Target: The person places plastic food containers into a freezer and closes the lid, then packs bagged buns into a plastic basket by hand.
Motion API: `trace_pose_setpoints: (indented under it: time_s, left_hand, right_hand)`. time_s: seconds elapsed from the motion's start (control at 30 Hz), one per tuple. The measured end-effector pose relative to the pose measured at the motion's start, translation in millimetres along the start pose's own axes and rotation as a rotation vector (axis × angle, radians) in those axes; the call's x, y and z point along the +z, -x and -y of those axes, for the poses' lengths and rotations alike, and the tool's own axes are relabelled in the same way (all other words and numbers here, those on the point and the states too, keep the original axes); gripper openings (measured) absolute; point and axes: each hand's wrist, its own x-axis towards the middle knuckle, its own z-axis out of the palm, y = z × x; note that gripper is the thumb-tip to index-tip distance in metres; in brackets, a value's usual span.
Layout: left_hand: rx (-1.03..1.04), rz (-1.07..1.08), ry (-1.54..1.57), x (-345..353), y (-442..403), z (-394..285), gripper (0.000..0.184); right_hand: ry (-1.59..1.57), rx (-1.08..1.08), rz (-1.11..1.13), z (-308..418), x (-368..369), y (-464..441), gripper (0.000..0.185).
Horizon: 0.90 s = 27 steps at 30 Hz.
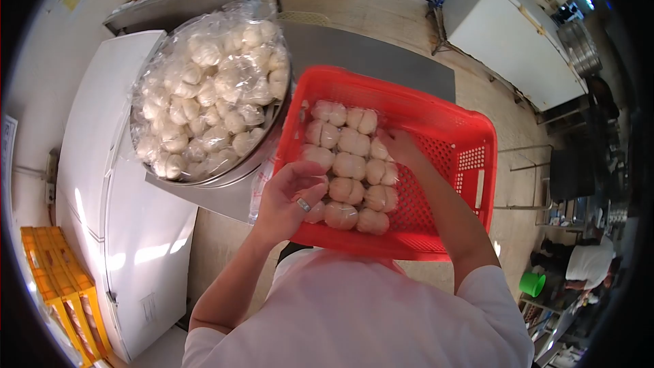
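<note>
A red plastic basket (pixel 402 249) holds rows of pale buns (pixel 349 166) in clear wrap along its left side. Over the basket's left part is my left hand (pixel 294 196), a ring on one finger; its fingers are apart and curved, with nothing in them. My right hand (pixel 402 148) reaches into the basket at the right edge of the rows, its fingertips at a wrapped bun (pixel 380 149); whether they grip it is hard to tell. To the left, a large round metal tray (pixel 238 171) is heaped with more wrapped buns (pixel 204 95).
The basket and tray rest on a grey table (pixel 381 61). White cabinets stand at the left (pixel 129 197) and upper right (pixel 507 34). Yellow crates (pixel 65 279) are at the lower left. Another person (pixel 589 262) is at the far right, near a green bucket (pixel 532 284).
</note>
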Motion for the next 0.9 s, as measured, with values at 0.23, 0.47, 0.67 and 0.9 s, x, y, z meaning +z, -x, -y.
trace_pose_setpoints:
  time_s: [0.23, 0.47, 0.67, 0.9]
  left_hand:
    - [0.155, -0.184, -0.098, -43, -33, 12, 0.026]
    - [0.53, -0.688, -1.117, -137, -143, 12, 0.053]
    - [0.449, -0.547, -1.506, -199, -205, 18, 0.041]
    - [0.729, -0.407, -0.538, -166, -165, -33, 0.016]
  right_hand:
    - [0.534, -0.243, -0.116, 15, 36, -2, 0.066]
    - [0.405, 0.032, -0.19, 80, 46, 47, 0.082]
    - [0.312, 0.012, -0.218, 73, 39, 56, 0.084]
    - [-0.062, -0.361, -0.39, 119, -16, 86, 0.065]
